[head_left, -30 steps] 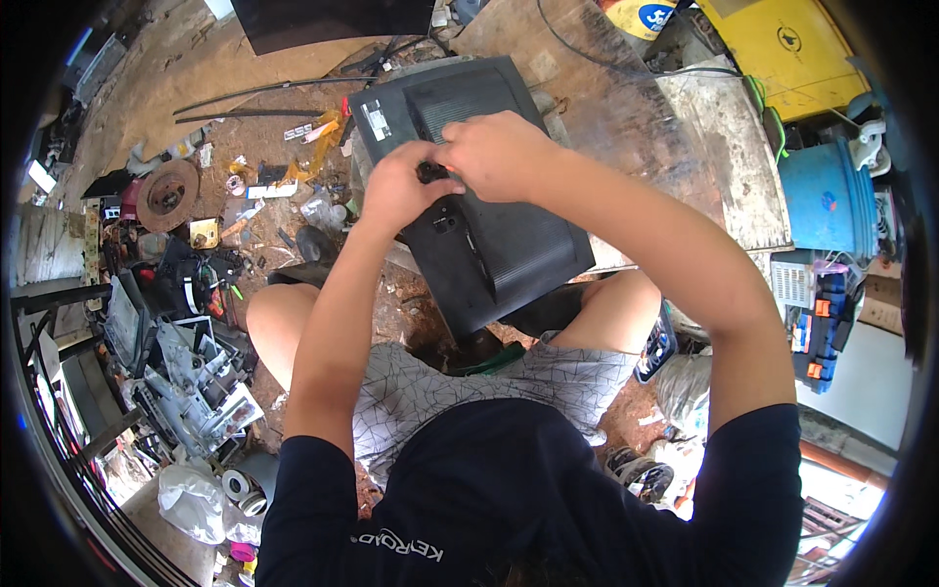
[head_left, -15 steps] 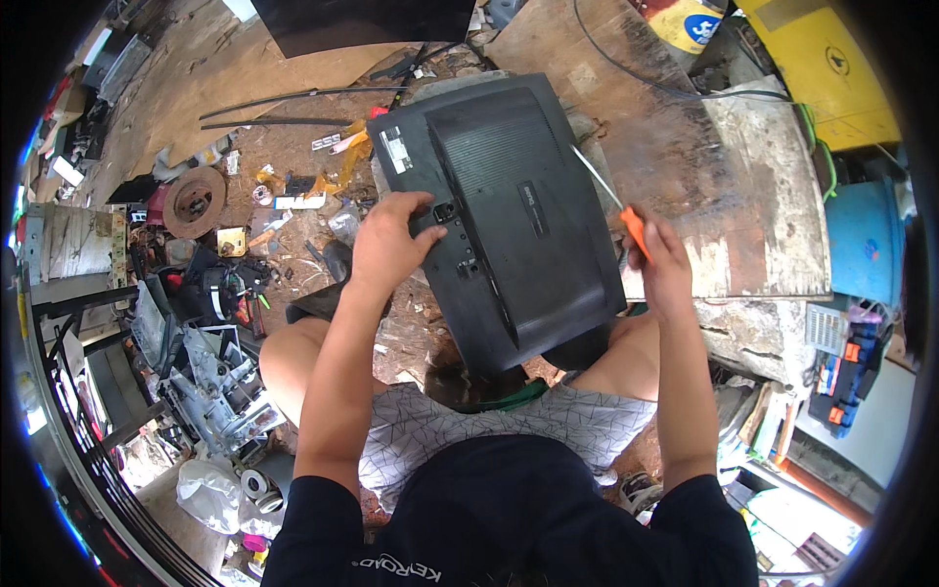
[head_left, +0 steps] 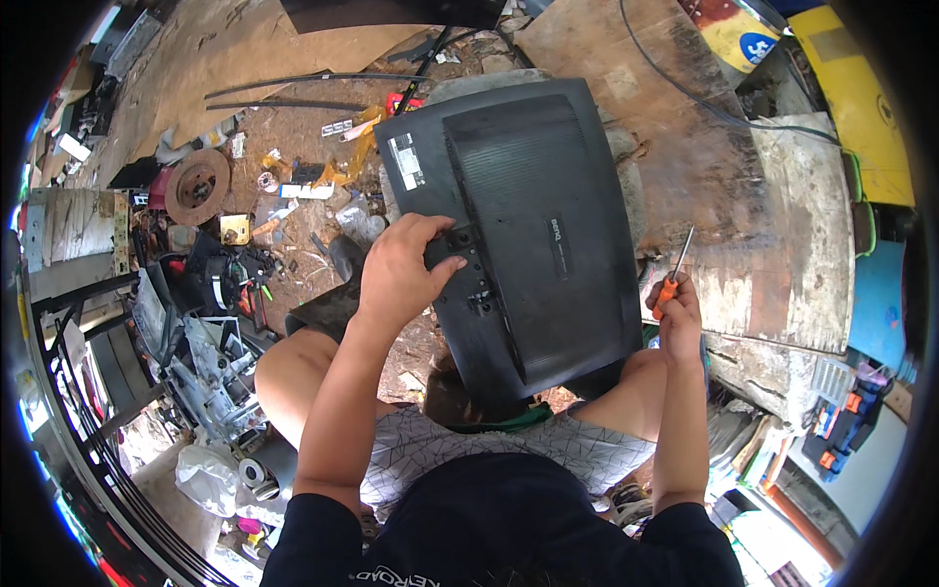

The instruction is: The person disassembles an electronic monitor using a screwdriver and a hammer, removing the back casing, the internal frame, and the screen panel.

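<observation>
A black monitor (head_left: 553,176) lies tilted in front of me with its ribbed back facing up, its near end by my knees. My left hand (head_left: 403,266) grips its left edge at the socket recess, with fingers and thumb on the casing either side of a socket. Several ports (head_left: 479,301) show just below the thumb. To the right of the monitor, my right hand (head_left: 682,321) is closed around an orange-handled screwdriver (head_left: 668,292). The metal shaft points away from me and slightly right, and its tip is apart from the casing.
Wooden boards (head_left: 773,235) lie on the right, near a yellow case (head_left: 861,108) and blue container (head_left: 878,303). Scrap metal parts (head_left: 201,352) and a rusty disc (head_left: 198,191) fill the left. Another black panel (head_left: 391,12) sits at the far edge.
The screwdriver has swung away from the monitor's right edge, its shaft turning from up-left to up-right. My right hand has shifted nearer to me. My left hand keeps its place on the monitor.
</observation>
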Demonstrator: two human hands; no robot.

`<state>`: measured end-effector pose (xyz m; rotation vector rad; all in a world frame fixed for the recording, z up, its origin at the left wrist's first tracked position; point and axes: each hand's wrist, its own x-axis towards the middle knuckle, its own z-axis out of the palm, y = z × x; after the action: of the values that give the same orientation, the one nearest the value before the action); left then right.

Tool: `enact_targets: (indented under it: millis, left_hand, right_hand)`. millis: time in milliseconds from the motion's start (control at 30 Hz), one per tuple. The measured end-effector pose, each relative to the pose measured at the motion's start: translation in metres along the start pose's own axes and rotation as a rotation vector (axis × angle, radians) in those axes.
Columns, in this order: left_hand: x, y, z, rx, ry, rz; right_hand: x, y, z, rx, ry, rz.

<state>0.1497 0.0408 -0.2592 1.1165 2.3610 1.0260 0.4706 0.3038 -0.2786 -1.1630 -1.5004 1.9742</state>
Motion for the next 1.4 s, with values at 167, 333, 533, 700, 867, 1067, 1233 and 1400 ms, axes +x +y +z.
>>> enact_targets:
  millis: [167, 333, 533, 700, 867, 1067, 1233, 1400]
  left_hand:
    - [-0.001, -0.006, -0.006, -0.051, 0.042, -0.022]
    - [-0.001, -0.008, -0.007, -0.065, 0.041, 0.027]
    - [0.008, 0.001, -0.007, -0.066, 0.041, -0.008]
    - [0.006, 0.008, -0.002, -0.054, 0.005, 0.019]
    - [0.002, 0.011, 0.011, 0.065, -0.002, 0.041]
    - [0.002, 0.015, 0.021, 0.099, 0.157, 0.182]
    - [0.025, 0.02, 0.008, -0.118, 0.134, -0.058]
    - [0.143, 0.028, -0.004, 0.135, 0.085, 0.135]
  right_hand:
    - [0.007, 0.01, -0.016, -0.399, 0.153, 0.054]
    - [0.007, 0.017, -0.027, -0.553, 0.24, 0.275]
    - [-0.01, 0.045, -0.033, -0.452, 0.361, 0.183]
    - [-0.047, 0.056, -0.028, -0.368, 0.36, 0.429]
    - [-0.061, 0.057, -0.014, -0.329, 0.319, 0.444]
    - [-0.068, 0.06, -0.011, -0.109, 0.317, 0.474]
    - [-0.067, 0.066, -0.006, -0.15, 0.299, 0.472]
    - [-0.074, 0.067, 0.004, 0.289, 0.396, 0.555]
